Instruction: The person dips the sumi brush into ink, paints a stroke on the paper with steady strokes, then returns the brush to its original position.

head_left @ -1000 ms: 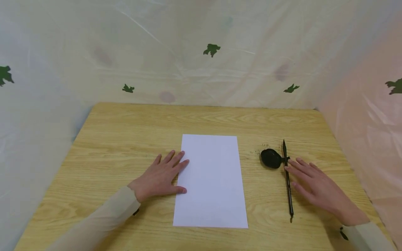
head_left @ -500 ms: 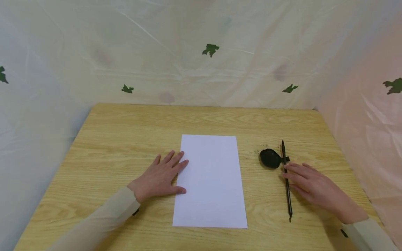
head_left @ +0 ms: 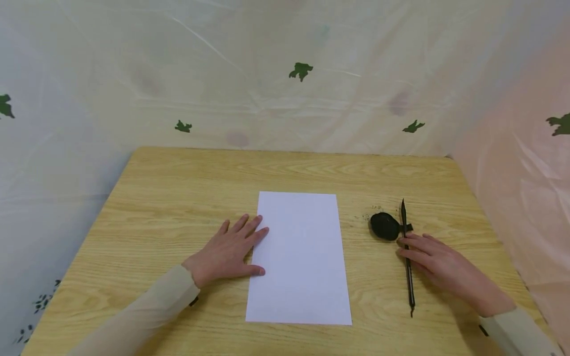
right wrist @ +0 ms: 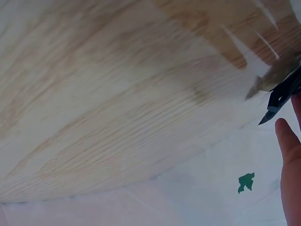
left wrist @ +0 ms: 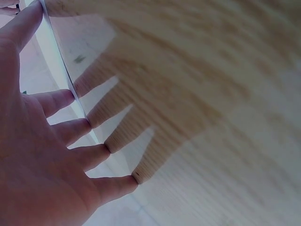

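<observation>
**Left hand (head_left: 222, 256) braces paper (head_left: 300, 262); right hand (head_left: 449, 272) reaches over brush (head_left: 409, 274)**

Taking the paper's middle as the clock's centre and the person's far side as 12, the left hand lies at 9. Its grip is loose and spread: thumb and index fingertip rest on the white sheet, the middle fingertip meets its edge, and the outer two fingers touch the wooden table (head_left: 169, 188).

The black calligraphy brush lies at 3 o'clock on the table, its pointed tip toward 12 and its small end loop toward 6. The upper shaft crosses the short handle of a black ink dish (head_left: 384, 226), which sits between 2 and 3. Dark specks (head_left: 374, 208) mark the wood at the dish's 11 o'clock.

The right hand comes in from beyond the brush, also at 3, its fingers crossing over the shaft just below the dish handle. The thumb is hidden in the head view, so whether this grip pinches the brush cannot be told.

Pale sleeves (head_left: 142, 309) cover both forearms. At 12, past the table's far edge, hangs a whitish curtain (head_left: 249, 84) with dark green bird shapes (head_left: 301, 71).
</observation>
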`<state>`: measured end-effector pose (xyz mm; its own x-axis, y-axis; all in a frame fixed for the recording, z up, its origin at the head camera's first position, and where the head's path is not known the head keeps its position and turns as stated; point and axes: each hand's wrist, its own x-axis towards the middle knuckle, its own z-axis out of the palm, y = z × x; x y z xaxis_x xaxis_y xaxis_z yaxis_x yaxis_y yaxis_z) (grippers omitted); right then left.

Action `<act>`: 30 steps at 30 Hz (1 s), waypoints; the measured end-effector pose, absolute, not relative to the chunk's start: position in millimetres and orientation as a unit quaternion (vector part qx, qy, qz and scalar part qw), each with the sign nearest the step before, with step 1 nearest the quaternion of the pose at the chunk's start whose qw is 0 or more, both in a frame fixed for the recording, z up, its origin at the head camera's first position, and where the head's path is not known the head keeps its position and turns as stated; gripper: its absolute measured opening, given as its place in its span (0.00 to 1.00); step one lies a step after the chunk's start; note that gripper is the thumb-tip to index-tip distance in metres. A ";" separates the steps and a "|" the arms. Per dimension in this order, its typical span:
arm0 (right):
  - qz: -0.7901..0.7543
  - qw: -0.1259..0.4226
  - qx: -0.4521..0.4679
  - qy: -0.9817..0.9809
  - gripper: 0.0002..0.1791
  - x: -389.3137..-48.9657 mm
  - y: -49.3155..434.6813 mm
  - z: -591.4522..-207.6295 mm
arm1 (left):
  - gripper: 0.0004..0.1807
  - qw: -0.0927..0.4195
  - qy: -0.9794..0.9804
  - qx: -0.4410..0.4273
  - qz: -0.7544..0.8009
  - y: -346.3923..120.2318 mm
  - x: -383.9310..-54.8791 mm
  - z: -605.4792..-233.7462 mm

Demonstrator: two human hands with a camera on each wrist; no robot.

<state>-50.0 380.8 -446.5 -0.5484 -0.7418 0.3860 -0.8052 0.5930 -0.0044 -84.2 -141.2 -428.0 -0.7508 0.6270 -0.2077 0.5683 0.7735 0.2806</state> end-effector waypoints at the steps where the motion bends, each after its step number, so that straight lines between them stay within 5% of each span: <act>1: 0.088 0.172 0.441 -0.877 0.32 -49.7 380.8 -446.4 | 0.52 0.147 0.930 0.322 0.100 -141.1 -84.2 -428.1; 18: 0.020 0.137 0.447 -0.884 0.40 -45.1 377.2 -442.7 | 0.52 0.148 0.930 0.320 0.107 -141.5 -85.1 -430.8; 30: 0.015 0.168 0.441 -0.881 0.36 -39.7 376.1 -436.3 | 0.53 0.146 0.931 0.318 0.103 -141.6 -85.1 -431.1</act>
